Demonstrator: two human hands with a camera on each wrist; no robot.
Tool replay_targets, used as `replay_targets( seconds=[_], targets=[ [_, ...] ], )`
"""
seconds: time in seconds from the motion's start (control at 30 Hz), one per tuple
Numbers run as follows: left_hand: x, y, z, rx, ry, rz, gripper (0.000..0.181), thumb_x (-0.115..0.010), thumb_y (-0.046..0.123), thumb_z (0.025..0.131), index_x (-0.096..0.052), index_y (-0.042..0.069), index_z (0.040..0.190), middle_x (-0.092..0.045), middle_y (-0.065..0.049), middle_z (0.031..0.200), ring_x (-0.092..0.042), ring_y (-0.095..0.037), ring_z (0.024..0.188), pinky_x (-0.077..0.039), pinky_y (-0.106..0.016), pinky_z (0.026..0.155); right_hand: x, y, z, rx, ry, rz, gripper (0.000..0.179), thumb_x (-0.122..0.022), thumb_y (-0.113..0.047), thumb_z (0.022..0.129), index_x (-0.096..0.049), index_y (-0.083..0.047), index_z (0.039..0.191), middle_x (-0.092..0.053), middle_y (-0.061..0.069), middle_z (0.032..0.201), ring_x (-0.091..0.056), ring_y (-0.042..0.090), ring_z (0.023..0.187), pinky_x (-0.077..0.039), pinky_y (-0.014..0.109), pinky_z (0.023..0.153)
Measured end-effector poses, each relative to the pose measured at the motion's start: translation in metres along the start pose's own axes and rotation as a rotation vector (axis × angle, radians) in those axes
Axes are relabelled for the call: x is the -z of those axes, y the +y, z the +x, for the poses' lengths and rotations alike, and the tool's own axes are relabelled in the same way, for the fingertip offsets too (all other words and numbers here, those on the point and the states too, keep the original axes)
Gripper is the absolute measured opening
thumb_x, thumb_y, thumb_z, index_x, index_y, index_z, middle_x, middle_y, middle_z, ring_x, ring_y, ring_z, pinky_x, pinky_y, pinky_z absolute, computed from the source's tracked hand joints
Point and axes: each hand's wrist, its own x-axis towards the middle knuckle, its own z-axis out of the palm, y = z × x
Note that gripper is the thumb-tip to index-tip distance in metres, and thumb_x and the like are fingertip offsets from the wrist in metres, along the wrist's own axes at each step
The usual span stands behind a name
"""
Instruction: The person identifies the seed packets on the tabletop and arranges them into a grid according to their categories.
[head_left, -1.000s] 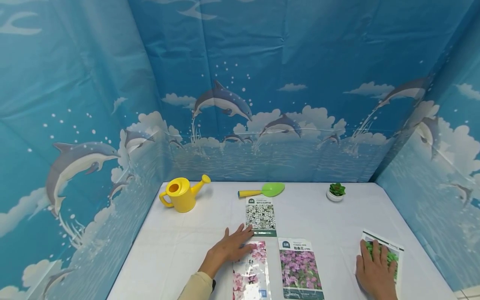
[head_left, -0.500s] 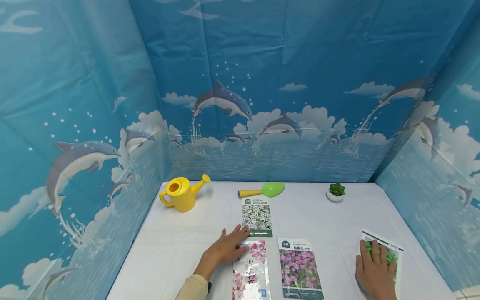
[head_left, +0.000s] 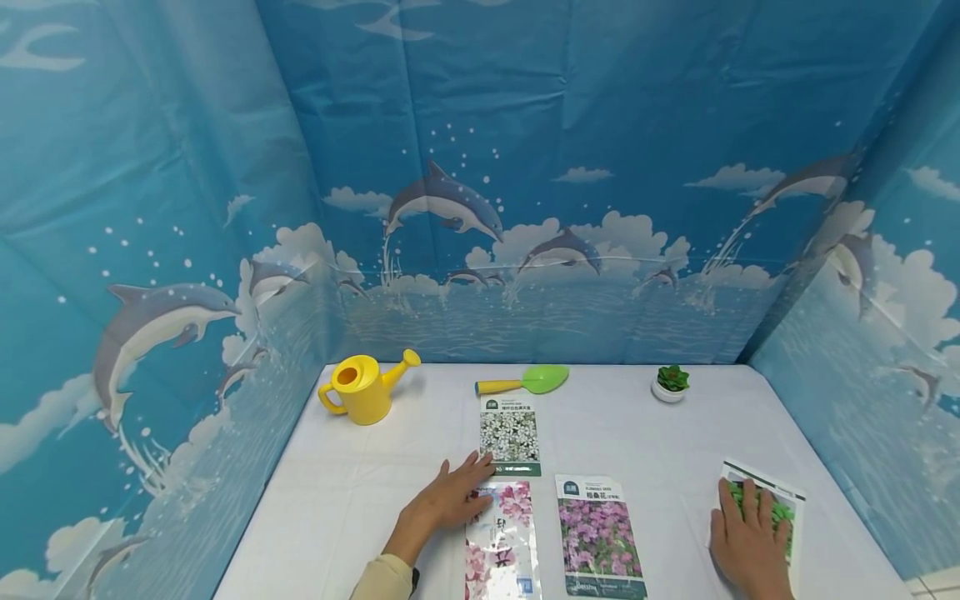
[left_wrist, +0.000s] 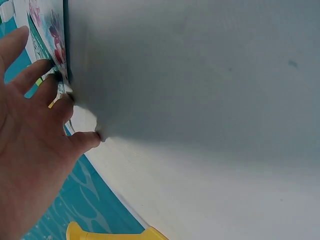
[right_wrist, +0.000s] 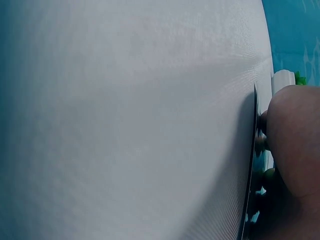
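In the head view, my left hand [head_left: 448, 498] lies with fingers spread, its fingertips at the lower left corner of the white-flower seed packet [head_left: 510, 435]. Its thumb overlaps the top left of a pink-blossom packet [head_left: 502, 546] just below. The left wrist view shows the same hand [left_wrist: 37, 120] with fingers extended beside the packets' edges. At the right, my right hand [head_left: 750, 537] rests, fingers straight, on a packet with a green-leaf picture [head_left: 786, 510], covering much of it. The right wrist view shows that packet edge-on beneath the hand [right_wrist: 295, 145].
A purple-flower packet [head_left: 600, 537] lies between the hands. Along the back of the white table [head_left: 615, 425] stand a yellow watering can [head_left: 366, 392], a green trowel [head_left: 545, 379] with a yellow handle, and a small potted succulent [head_left: 671, 383]. Blue dolphin-print curtains [head_left: 465, 317] enclose the table.
The white-flower packet has slid left along the table with my left hand, now standing more nearly above the pink-blossom packet. The right hand has stayed in place.
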Motion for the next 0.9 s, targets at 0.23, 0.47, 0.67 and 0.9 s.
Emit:
replay_targets(
  seconds=[0.23,0.47,0.67,0.9],
  targets=[
    [-0.0020,0.0019,-0.0017,0.025,0.003,0.034,0.064,-0.066,0.035,0.107,-0.048,0.012,0.163,-0.035,-0.005,0.175,-0.024,-0.031,0.165,-0.014,-0.067,0.130,-0.0012,0.0021,0.0000,0.017,0.010,0.007,0.060,-0.030,-0.023,0.115,-0.020,0.014,0.162,0.014,0.040,0.168,0.023,0.059,0.155,0.015,0.081,0.119],
    [-0.0025,0.0001,-0.0038,-0.013,0.018,0.029,0.069,-0.071,0.036,0.104,-0.047,0.010,0.163,-0.033,-0.009,0.176,-0.024,-0.033,0.165,-0.015,-0.071,0.128,-0.0029,0.0035,-0.0002,0.030,0.030,0.001,0.060,-0.030,-0.023,0.115,-0.021,0.014,0.161,0.012,0.041,0.169,0.022,0.059,0.156,0.013,0.081,0.119],
    [-0.0062,-0.0015,-0.0035,-0.002,0.019,0.029,0.076,-0.076,0.036,0.101,-0.044,0.012,0.165,-0.030,-0.007,0.177,-0.022,-0.031,0.165,-0.012,-0.067,0.130,-0.0039,0.0042,-0.0015,0.044,0.043,0.002,0.060,-0.030,-0.023,0.115,-0.021,0.014,0.161,0.012,0.041,0.169,0.021,0.060,0.155,0.012,0.082,0.118],
    [-0.0084,0.0010,-0.0040,0.022,0.037,0.024,0.079,-0.079,0.036,0.098,-0.043,0.017,0.166,-0.031,-0.003,0.177,-0.023,-0.029,0.165,-0.012,-0.065,0.131,-0.0028,0.0007,-0.0024,0.029,0.052,0.005,0.059,-0.031,-0.022,0.115,-0.022,0.014,0.161,0.012,0.040,0.169,0.021,0.058,0.156,0.014,0.080,0.120]
  ],
)
